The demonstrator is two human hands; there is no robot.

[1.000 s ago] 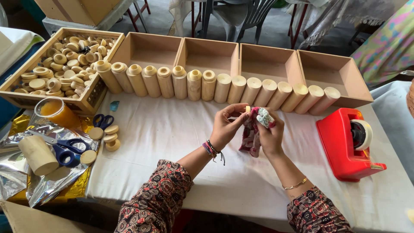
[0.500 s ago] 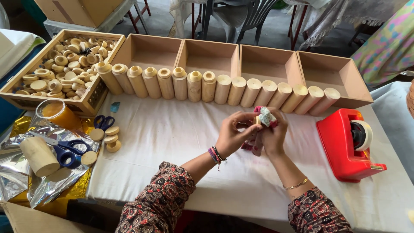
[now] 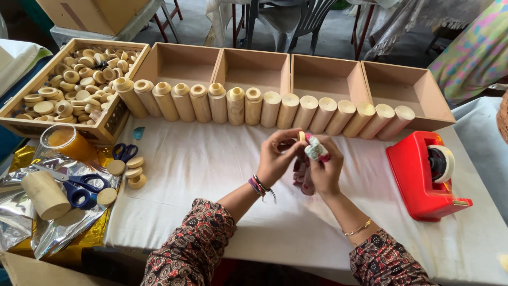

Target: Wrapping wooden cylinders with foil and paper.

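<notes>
Both hands have drawn closer together over the white cloth (image 3: 211,175) since a second ago. Left hand (image 3: 275,159) pinches the small cloth bundle (image 3: 316,149) at its top, while the right hand (image 3: 324,172) clasps it from below, a row of wooden cylinders (image 3: 254,103) just beyond, a red tape dispenser (image 3: 423,175) to the right.

a small bundle of patterned cloth, pale green-white with pink edging (image 3: 316,149), is pinched at its top between the fingertips of the left hand (image 3: 275,161) and the right hand (image 3: 321,172), raised above the white tablecloth. a little pale wooden piece (image 3: 302,136) shows just beside its upper edge. darker pink cloth (image 3: 301,175) hangs below, partly hidden behind the right hand.
</notes>
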